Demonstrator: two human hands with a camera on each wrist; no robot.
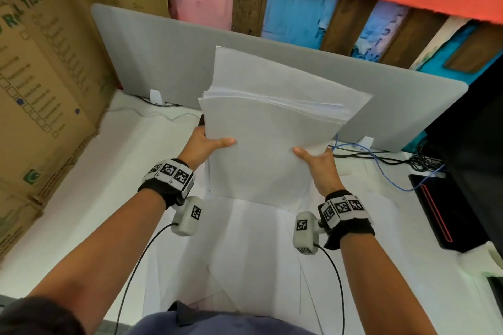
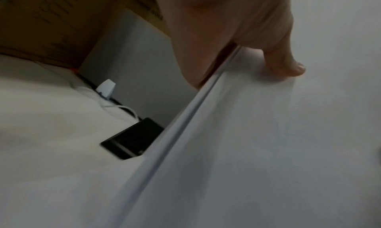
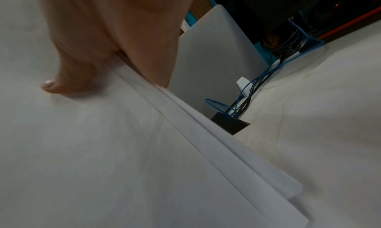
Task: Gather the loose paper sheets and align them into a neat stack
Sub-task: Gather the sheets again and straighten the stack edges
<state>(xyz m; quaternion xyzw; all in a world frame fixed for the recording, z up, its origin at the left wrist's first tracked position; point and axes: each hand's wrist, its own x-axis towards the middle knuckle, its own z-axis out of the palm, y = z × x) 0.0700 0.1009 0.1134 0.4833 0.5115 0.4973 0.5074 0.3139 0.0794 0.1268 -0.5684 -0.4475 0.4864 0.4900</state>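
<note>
A thick bundle of white paper sheets (image 1: 272, 128) stands nearly upright on the desk, its top edges fanned and uneven. My left hand (image 1: 206, 144) grips its left edge, thumb on the front face. My right hand (image 1: 317, 163) grips the right edge the same way. In the left wrist view the thumb (image 2: 288, 65) presses the sheet face (image 2: 268, 150) beside the stack's edge. In the right wrist view the thumb (image 3: 62, 83) lies on the paper (image 3: 103, 150), with staggered sheet edges to the right. More loose sheets (image 1: 253, 247) lie flat on the desk below the bundle.
A grey divider panel (image 1: 163, 62) stands behind the desk. Cardboard boxes (image 1: 49, 76) crowd the left side. At the right are a black monitor (image 1: 476, 130), a black device with a red stripe (image 1: 441, 209) and tangled cables (image 1: 381, 158). A small black object (image 2: 132, 140) lies behind the bundle.
</note>
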